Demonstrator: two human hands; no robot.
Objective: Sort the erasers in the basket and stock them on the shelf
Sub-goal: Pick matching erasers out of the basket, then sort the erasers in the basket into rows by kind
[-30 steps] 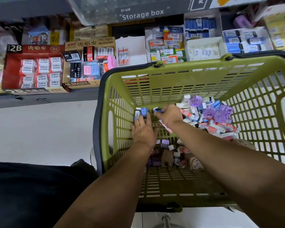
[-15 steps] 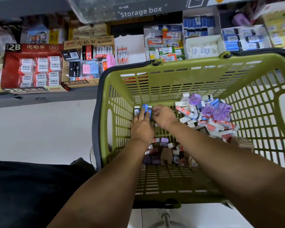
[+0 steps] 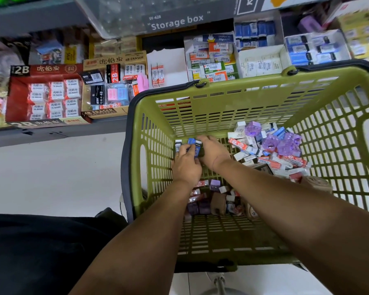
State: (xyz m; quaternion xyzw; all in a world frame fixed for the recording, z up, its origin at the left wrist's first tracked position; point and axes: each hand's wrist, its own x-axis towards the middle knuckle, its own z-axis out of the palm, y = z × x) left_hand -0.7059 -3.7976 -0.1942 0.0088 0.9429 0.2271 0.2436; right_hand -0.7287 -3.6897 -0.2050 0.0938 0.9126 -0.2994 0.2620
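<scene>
In the basket [image 3: 243, 88], left hand [image 3: 186, 167] and right hand [image 3: 214, 152] grasp blue erasers [image 3: 195, 145], long axes pointing toward the shelf [image 3: 51, 133].

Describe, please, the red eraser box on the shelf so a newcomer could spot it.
From the green basket, look left along the grey shelf. The 2B display box stands beside the tan 4B eraser box; it alone is red, holding rows of white erasers.

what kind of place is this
Most likely a stationery shop aisle: a shelf of open display boxes marked 2B and 4B ERASER, a green basket holding loose erasers, and a "Storage box" above.
</scene>
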